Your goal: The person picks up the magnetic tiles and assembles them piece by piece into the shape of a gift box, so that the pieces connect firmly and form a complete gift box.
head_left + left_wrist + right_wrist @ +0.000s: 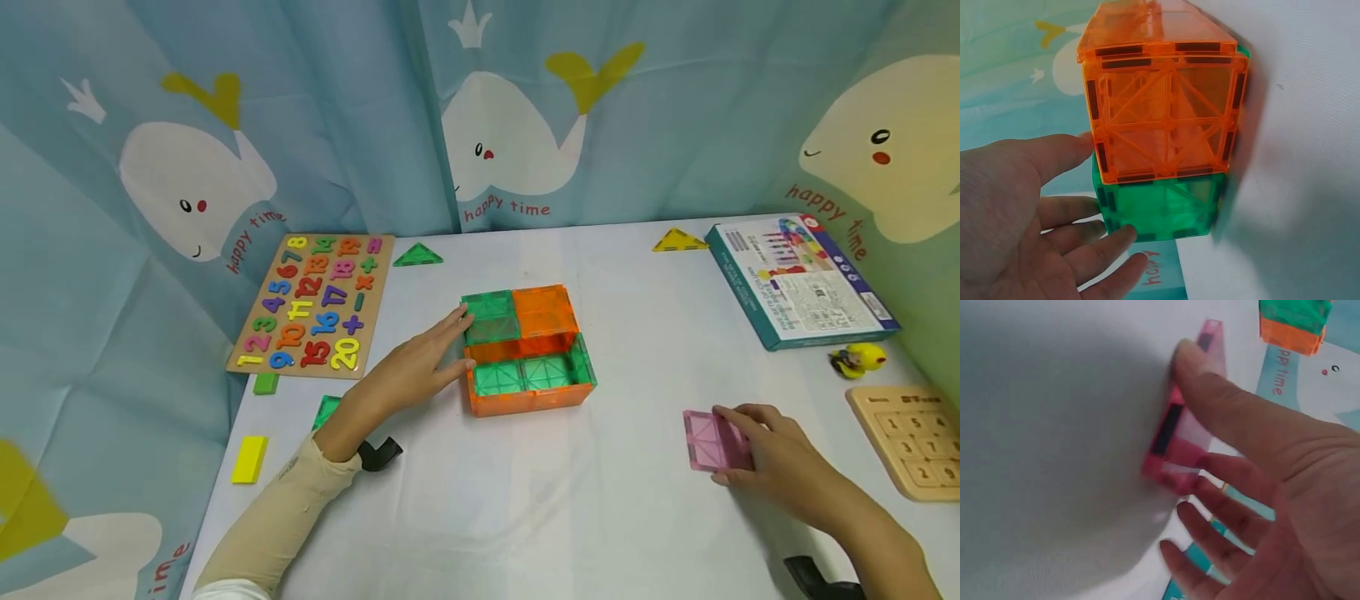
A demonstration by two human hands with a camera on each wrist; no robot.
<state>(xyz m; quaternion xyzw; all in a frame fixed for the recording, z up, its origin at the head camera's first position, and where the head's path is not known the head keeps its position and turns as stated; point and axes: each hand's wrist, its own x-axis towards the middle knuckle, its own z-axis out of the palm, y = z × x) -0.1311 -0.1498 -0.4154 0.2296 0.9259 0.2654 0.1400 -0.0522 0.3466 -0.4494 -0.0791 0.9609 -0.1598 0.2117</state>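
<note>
A box of orange and green magnetic tiles (528, 350) stands mid-table, its front half open at the top. My left hand (457, 333) reaches to the box's left side with straight fingers, the fingertips touching the green tile there. In the left wrist view the box (1166, 112) fills the frame, with the left hand (1085, 187) spread beside its orange and green faces. To the right, a pink square tile (705, 440) lies on the table. My right hand (731, 446) holds it between thumb and fingers. Up close, the thumb lies along the pink tile (1175, 437).
A number puzzle board (311, 304) lies at the left. Loose pieces lie about: a green triangle (417, 256), a yellow triangle (678, 242), a yellow block (249, 459), a green tile (326, 410). At the right are a toy carton (798, 279), a yellow duck (858, 360) and a wooden number board (911, 442).
</note>
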